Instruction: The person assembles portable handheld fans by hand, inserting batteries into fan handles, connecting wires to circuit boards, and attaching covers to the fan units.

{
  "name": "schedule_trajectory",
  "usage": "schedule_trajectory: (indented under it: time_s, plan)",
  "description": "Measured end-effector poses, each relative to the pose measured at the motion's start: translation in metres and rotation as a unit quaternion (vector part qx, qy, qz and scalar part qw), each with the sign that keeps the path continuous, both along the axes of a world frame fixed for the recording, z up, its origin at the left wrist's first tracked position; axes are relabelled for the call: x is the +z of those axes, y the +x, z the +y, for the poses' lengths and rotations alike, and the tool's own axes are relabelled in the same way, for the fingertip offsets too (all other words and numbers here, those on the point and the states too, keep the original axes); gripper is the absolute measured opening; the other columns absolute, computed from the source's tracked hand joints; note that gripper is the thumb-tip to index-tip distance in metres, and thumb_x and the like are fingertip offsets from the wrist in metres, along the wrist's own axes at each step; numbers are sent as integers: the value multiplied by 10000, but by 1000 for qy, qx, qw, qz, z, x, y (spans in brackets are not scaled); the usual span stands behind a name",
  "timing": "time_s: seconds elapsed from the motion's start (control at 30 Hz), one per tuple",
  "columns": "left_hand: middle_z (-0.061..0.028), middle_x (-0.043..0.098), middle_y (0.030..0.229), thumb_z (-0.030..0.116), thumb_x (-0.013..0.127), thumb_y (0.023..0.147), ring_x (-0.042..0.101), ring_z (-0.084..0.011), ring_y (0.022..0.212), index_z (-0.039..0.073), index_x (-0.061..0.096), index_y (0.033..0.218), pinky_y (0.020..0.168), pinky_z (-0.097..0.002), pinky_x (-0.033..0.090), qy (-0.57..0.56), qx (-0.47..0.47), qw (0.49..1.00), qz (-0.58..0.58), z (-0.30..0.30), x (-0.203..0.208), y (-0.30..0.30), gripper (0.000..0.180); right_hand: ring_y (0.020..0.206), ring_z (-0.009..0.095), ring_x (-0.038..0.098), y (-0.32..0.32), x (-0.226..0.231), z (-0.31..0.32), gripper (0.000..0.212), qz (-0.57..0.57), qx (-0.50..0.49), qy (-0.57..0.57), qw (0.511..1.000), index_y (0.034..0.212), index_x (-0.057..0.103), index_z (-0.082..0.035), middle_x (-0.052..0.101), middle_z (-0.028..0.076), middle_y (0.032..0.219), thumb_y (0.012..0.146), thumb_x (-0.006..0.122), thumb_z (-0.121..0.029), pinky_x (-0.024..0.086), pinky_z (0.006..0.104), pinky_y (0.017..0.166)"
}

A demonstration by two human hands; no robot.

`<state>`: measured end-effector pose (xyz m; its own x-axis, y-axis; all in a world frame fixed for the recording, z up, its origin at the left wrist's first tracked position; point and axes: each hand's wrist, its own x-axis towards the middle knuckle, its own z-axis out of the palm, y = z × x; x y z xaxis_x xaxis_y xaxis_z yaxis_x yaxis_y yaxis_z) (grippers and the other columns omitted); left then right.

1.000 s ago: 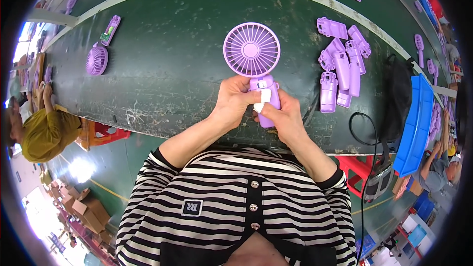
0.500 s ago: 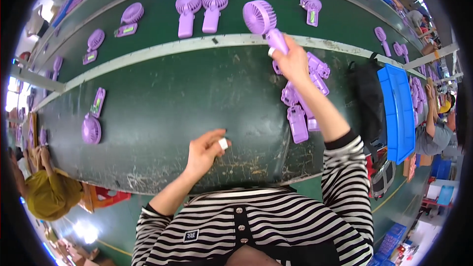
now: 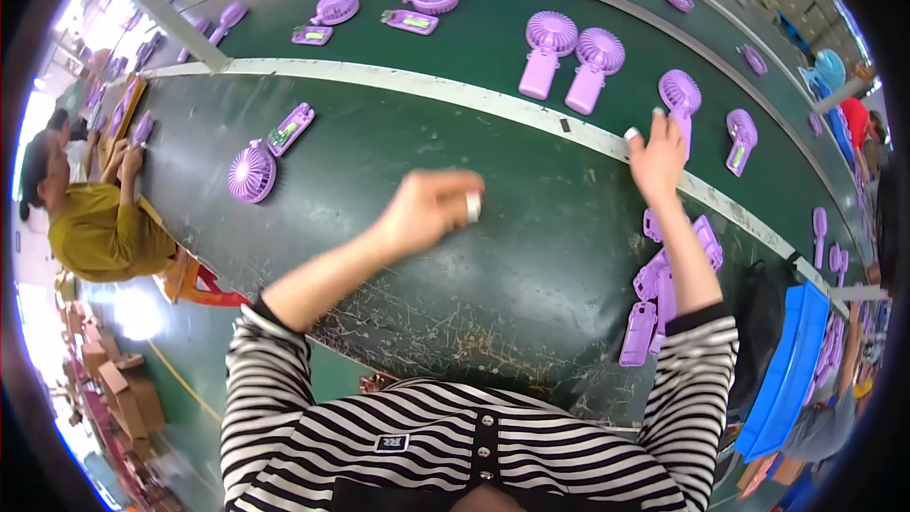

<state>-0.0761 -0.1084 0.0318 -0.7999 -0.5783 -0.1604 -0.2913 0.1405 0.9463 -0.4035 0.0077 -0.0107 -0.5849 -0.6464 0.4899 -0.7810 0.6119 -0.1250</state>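
Note:
My right hand [image 3: 657, 163] is open, fingers stretched out, over the lower handle of a purple handheld fan [image 3: 680, 92] lying on the green conveyor belt. White coverings show on its thumb and a fingertip. The hand hides part of that handle, so I cannot tell whether they touch. Slightly blurred, my left hand [image 3: 424, 211] hovers over the dark green worktable [image 3: 474, 294], fingers loosely bent and nothing visible in them. At the table's left lies another purple fan [image 3: 252, 174], its opened handle [image 3: 290, 129] showing a green circuit board.
Purple handle shells [image 3: 651, 299] are heaped under my right forearm. Two fans [image 3: 559, 52] lie side by side on the belt, beyond a pale rail [image 3: 455, 100]. A blue tray [image 3: 785, 370] stands at the right. A co-worker in mustard clothing [image 3: 104, 228] sits at the left.
My right hand has set the fan down on the belt and let go of it. My left hand has moved forward over the table. The whole view has shifted and turned.

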Motion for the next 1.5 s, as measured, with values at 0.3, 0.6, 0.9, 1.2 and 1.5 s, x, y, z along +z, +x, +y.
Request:
schedule_trajectory:
  time_s: [0.3,0.6,0.9,1.2,1.5]
  plan:
    - [-195,601,937,129,499,738,593,-348,875,44,646,864,742,-423,496,-515,282,780,-216,-261,-35,-48,212,1016,375,458,163,53,45,476,-219,301,83,924,1115,486,42,457,201,1171,703,633,-146,392,422,862]
    - [-158,373,1329,496,651,657,296,-335,1256,215,419,1281,981,-534,248,-249,450,762,-393,-383,-33,13,723,1004,364,466,114,48,-59,468,-111,352,44,928,1133,481,46,481,201,1143,739,614,-170,389,424,859]
    - [-88,662,846,220,647,648,624,-269,836,140,687,801,767,-362,487,-362,392,817,-219,-392,-57,-1,176,1073,343,447,112,-7,-302,489,-40,316,63,946,1211,444,-41,472,161,1183,785,570,-245,393,410,897]
    - [-100,561,692,7,642,693,602,-196,590,-41,559,736,473,-316,540,105,337,935,38,-374,-27,21,105,666,198,567,122,18,-280,219,-491,200,-73,845,902,608,-12,615,101,775,787,531,-182,453,344,605]
    - [-137,633,856,-47,521,752,624,-194,738,-28,583,904,683,-284,520,183,89,979,13,-259,9,104,165,708,81,534,146,60,-166,227,-623,224,-203,722,986,592,-12,614,34,808,828,493,-142,424,237,604]
